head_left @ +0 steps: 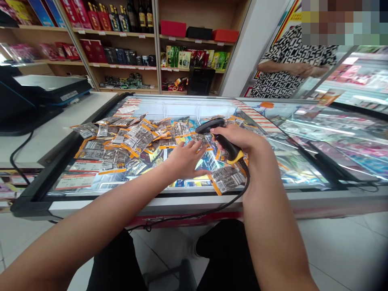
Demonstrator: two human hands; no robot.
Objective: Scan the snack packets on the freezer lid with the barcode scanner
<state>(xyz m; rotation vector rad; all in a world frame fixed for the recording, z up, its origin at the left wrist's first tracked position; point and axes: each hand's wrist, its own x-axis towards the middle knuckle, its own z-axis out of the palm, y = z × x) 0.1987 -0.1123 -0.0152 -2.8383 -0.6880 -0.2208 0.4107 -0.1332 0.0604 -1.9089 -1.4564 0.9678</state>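
scanner (227, 148) in right hand (235, 135); left hand (186, 160) near packets (138, 138).

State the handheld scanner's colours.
The scanner is black with yellow at the handle's end; head view shows it best.

Packets (141, 136) look glossy plastic, the scanner (228, 148) smooth plastic.

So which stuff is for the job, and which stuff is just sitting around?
Seems part of the job:
- black-and-yellow plastic handheld scanner, being held
- clear, flat plastic packets with orange edges

Just there:
- rectangular red box
- rectangular black box
- tall dark glass bottles
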